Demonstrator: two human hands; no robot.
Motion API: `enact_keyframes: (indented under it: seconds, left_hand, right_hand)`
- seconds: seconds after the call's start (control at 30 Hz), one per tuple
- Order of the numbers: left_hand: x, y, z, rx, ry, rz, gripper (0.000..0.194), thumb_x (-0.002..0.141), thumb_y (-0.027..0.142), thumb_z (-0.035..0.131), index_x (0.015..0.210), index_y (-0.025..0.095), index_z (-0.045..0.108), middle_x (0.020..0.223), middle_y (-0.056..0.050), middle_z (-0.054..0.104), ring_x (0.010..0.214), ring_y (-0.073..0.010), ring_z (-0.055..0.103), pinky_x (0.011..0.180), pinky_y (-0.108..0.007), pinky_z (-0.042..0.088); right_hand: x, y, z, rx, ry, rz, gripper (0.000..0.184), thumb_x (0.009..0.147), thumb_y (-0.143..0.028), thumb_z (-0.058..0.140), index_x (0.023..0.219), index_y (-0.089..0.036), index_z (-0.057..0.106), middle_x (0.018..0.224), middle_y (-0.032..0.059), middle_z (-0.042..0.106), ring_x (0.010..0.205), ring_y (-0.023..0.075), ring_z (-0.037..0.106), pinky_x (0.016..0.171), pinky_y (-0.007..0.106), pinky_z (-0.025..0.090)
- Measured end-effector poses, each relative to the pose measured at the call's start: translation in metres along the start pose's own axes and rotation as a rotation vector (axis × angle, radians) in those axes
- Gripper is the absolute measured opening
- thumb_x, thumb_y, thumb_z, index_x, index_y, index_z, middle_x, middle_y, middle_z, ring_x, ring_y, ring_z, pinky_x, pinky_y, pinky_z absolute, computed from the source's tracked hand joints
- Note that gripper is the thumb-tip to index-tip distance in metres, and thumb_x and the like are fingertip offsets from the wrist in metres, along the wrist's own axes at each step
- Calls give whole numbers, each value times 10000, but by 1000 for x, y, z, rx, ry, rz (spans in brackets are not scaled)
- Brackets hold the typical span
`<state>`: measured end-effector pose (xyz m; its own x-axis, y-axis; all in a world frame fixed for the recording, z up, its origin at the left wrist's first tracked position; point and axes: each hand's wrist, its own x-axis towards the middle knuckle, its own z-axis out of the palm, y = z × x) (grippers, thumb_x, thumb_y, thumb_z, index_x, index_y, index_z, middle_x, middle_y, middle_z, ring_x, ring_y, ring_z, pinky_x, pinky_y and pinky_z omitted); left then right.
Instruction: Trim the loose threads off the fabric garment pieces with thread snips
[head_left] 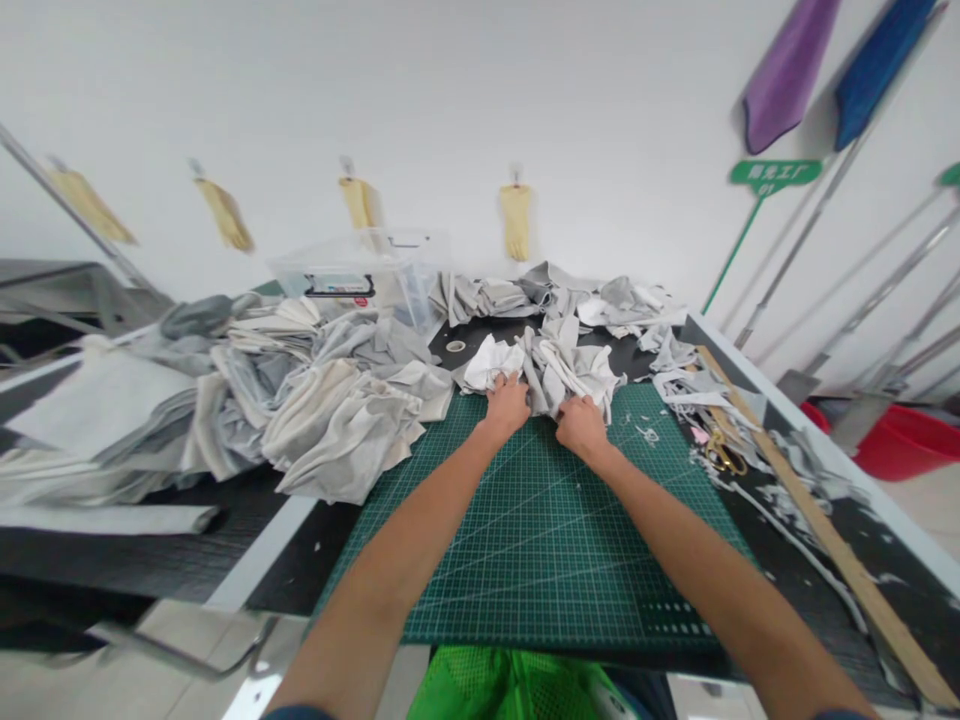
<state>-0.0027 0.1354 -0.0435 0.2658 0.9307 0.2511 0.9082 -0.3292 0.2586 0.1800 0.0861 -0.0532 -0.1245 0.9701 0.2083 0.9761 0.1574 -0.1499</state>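
Note:
In the head view both arms reach out over the green cutting mat (525, 540). At its far edge lies a bunched heap of grey and white fabric pieces (559, 365). My left hand (508, 402) is closed on the left side of this heap, beside a crumpled white piece (491, 360). Close by on the right, my right hand (581, 425) has its fingers curled into the front of the same heap. The fingertips of both hands are partly hidden in the folds.
Large stacks of grey and cream fabric (345, 400) cover the left side. Behind them stands a clear plastic box (367, 265). More cloth (495, 295) lines the back, near a tape roll (455, 346). Gold-handled scissors (724, 455), scraps and a wooden ruler (825, 520) lie right.

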Motion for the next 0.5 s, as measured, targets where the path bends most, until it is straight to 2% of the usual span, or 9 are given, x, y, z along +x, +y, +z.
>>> enact_keyframes:
  seconds: [0.07,0.17,0.23,0.3,0.37,0.5]
  left_hand:
    - [-7,7,-1,8,13,-12,458,881,154,517,1310,210,667,1596,-153,442,1478,-432,326,1124,-686,368]
    - [-17,15,0,25,42,2,685,867,145,529,1539,272,476,1634,-148,398,1497,-443,307,1169,-736,261]
    - [-23,17,1,38,13,45,768,843,147,568,1578,321,423,1669,-135,347,1533,-442,257,1201,-740,179]
    - [-29,18,3,57,-35,77,724,819,168,616,1519,320,511,1678,-131,330,1558,-437,211,1222,-726,128]
    - [-35,15,4,71,-52,80,590,813,195,636,1397,276,632,1651,-141,371,1563,-425,204,1232,-710,119]
    - [-44,9,3,-42,-15,62,349,802,144,609,1111,190,766,1457,-173,583,1509,-376,326,1249,-637,164]
  right_hand:
    - [1,-3,3,2,-8,13,278,889,-173,546,1081,-142,745,1186,192,682,1184,335,524,979,414,421]
    - [-1,-6,6,4,-7,35,307,899,-204,547,1148,-131,711,1245,193,662,1222,352,502,978,429,419]
    - [-7,-8,5,6,-7,44,323,900,-226,549,1174,-129,690,1251,193,658,1246,362,487,993,447,407]
    - [-16,-10,4,7,-8,51,325,894,-240,554,1175,-136,679,1247,189,659,1267,365,475,1007,461,392]
    - [-28,-9,2,11,-6,49,316,876,-248,566,1156,-154,677,1243,174,660,1274,363,470,1013,468,380]
    - [-51,-7,-6,29,-43,30,312,803,-238,614,1105,-195,681,1219,137,660,1247,356,477,997,473,371]
